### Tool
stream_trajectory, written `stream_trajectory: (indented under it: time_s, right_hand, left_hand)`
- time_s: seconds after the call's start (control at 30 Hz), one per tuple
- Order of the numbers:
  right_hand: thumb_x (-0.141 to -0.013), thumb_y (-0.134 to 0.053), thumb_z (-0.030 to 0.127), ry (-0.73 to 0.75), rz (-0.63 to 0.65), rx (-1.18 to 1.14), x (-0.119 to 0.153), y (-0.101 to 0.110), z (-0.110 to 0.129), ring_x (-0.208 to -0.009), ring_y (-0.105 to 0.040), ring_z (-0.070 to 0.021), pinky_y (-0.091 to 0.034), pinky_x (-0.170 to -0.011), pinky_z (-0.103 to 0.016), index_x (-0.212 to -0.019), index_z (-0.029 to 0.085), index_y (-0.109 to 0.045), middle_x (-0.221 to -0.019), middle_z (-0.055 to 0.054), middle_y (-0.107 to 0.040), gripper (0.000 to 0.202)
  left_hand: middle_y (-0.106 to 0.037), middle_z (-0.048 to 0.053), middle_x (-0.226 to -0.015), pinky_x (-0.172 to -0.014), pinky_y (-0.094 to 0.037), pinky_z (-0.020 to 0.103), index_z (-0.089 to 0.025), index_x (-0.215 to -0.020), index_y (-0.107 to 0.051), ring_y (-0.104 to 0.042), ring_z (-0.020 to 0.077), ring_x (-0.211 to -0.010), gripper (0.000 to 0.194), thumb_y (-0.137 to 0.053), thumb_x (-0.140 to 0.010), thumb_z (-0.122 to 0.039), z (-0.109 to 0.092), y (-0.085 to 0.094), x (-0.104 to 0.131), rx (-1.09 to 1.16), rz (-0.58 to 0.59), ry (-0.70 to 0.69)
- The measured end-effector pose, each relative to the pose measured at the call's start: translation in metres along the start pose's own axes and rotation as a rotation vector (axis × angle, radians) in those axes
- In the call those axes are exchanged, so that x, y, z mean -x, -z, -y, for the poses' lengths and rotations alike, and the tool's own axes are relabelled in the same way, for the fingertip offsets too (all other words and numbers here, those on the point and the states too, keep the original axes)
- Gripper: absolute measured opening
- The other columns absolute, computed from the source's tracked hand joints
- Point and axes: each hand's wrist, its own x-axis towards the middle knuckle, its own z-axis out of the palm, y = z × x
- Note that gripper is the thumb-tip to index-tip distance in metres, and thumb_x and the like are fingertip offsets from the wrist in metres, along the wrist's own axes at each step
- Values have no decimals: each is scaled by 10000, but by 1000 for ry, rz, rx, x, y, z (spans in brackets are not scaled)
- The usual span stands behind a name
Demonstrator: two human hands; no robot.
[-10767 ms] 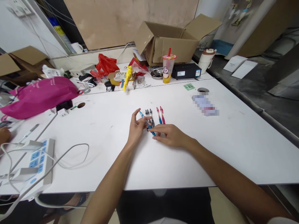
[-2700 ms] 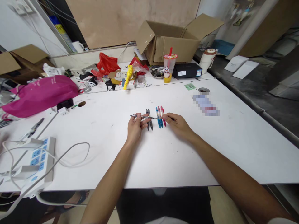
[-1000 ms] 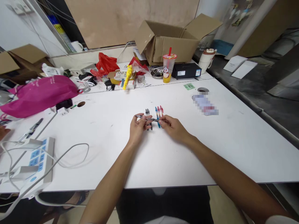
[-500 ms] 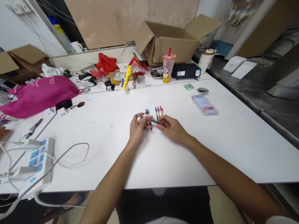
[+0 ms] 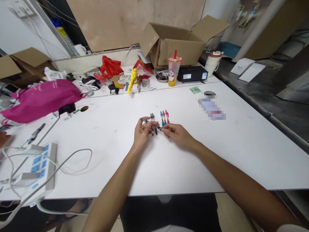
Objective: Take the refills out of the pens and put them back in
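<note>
Between my two hands is a dark pen (image 5: 158,127), slanting down to the right just above the table. My left hand (image 5: 142,132) pinches its upper part between thumb and fingers. The fingertips of my right hand (image 5: 178,133) are closed on its lower right end and hide that tip. Black-and-clear pens (image 5: 152,117) lie side by side on the table beneath, partly covered by my left fingers. Just right of them a blue pen (image 5: 162,116) and two red pens (image 5: 167,116) lie in a row, beyond my right fingers.
A power strip (image 5: 49,167) with looping cables lies on the left, near another pen (image 5: 36,133) and a person's hand (image 5: 4,138). A pink bag (image 5: 43,98), drink cup (image 5: 173,72), black box (image 5: 192,74) and cardboard box (image 5: 180,48) stand farther back. A tape roll (image 5: 209,93) sits right.
My right hand has shifted slightly down, and its fingers now cover more of the pen's lower right end. More of the blue and red pens shows. My left hand stays nearly still.
</note>
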Motion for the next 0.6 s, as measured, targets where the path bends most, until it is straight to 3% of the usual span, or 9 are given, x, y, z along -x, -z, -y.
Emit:
stream_trajectory:
  time_s: [0.17,0.27,0.33,0.43,0.6]
  right_hand:
    - [-1005,-474,517,-5,82,-13,3,-2,4,-534,-391,-112,-308,-549,-291,-824,203,-639,-628,36,-511,398]
    - [-1016,-445,529,23,31,96,5,-5,3,-522,-401,-112,-319,-553,-295,-669,200,-578,-581,27,-509,496]
    - [-1015,-447,524,46,-4,109,4,-4,2,-534,-434,-120,-343,-559,-293,-797,202,-661,-619,18,-561,444]
    - [-1016,-457,482,73,-52,92,2,0,-1,-566,-477,-129,-385,-577,-295,-1177,215,-665,-751,2,-648,375]
    - [-1005,-490,440,162,-92,170,2,6,-4,-653,-559,-147,-466,-671,-319,-1274,223,-637,-837,-20,-683,376]
  left_hand:
    - [-765,82,-974,-614,-518,264,-216,-1184,-524,-716,165,-757,432,-701,-893,-482,-3,0,1,-26,13,-31]
    - [-758,77,-961,-620,-528,272,-225,-1379,-429,-714,176,-789,624,-720,-884,-467,-2,-1,0,-49,-58,-24]
    - [-751,61,-942,-611,-532,272,-242,-1444,-349,-708,178,-796,726,-733,-872,-472,0,-1,-1,-50,-114,-37]
    - [-730,32,-869,-593,-530,266,-247,-1352,-420,-699,177,-777,627,-725,-867,-504,1,1,-2,-66,-125,-54]
    - [-710,15,-840,-585,-527,254,-270,-1300,-498,-679,155,-721,523,-707,-880,-503,-2,4,-2,-59,-155,-56]
